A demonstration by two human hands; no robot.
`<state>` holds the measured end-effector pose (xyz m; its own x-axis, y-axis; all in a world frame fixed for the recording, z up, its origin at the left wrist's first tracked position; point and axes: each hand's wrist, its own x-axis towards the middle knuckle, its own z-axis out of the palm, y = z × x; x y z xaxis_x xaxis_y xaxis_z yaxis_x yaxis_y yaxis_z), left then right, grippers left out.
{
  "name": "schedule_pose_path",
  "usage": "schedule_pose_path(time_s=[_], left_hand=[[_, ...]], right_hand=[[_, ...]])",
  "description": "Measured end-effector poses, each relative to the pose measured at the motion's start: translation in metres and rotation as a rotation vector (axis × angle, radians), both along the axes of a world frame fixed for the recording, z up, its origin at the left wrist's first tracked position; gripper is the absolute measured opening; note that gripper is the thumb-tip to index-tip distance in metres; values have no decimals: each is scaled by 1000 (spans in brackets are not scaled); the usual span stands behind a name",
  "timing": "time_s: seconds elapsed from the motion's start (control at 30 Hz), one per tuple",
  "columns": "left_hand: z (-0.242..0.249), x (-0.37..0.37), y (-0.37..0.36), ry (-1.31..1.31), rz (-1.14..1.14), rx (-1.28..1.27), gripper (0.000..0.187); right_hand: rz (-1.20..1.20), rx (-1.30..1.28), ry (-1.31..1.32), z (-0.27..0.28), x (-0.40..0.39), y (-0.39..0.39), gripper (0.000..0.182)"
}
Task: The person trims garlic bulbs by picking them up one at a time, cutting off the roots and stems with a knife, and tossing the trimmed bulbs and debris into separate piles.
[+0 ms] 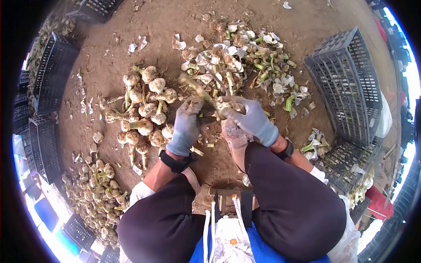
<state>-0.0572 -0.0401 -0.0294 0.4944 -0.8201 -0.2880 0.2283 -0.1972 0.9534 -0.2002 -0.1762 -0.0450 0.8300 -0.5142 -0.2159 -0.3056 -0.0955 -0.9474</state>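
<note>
Both my hands wear pale grey gloves with blue cuffs and are close together above the dirt floor. My right hand (249,117) is closed around a garlic bulb (224,103), whose long stem points up and left, slightly smeared. My left hand (189,119) is closed just left of the bulb; a dark, blade-like tool (207,119) sticks out of it toward the right hand. The tool's handle is hidden in the glove. Left of my left hand lies a heap of garlic bulbs (145,107) with stems. Beyond my hands is a pile of cut stems and papery skins (263,59).
A black plastic crate (344,87) stands tilted at the right, on another crate (351,164). More black crates (50,72) line the left side. A larger garlic pile (98,193) lies at lower left. My shoe (234,140) is below the right hand.
</note>
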Motion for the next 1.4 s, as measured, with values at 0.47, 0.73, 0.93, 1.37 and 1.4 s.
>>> schedule_pose_path(time_s=[0.47, 0.73, 0.93, 1.37, 1.4], left_hand=[[2, -7, 3, 242, 98, 45, 25], [-1, 7, 1, -545, -57, -81, 27], [8, 31, 47, -470, 162, 49, 32], [79, 70, 224, -268, 605, 409, 39], [60, 74, 200, 84, 375, 268, 43]], right_hand=[[299, -519, 136, 51, 24, -18, 28], [435, -582, 287, 6, -9, -41, 33], [228, -188, 536, -22, -68, -65, 39], [503, -603, 122, -8, 157, 51, 30], [423, -484, 54, -6, 148, 51, 28]])
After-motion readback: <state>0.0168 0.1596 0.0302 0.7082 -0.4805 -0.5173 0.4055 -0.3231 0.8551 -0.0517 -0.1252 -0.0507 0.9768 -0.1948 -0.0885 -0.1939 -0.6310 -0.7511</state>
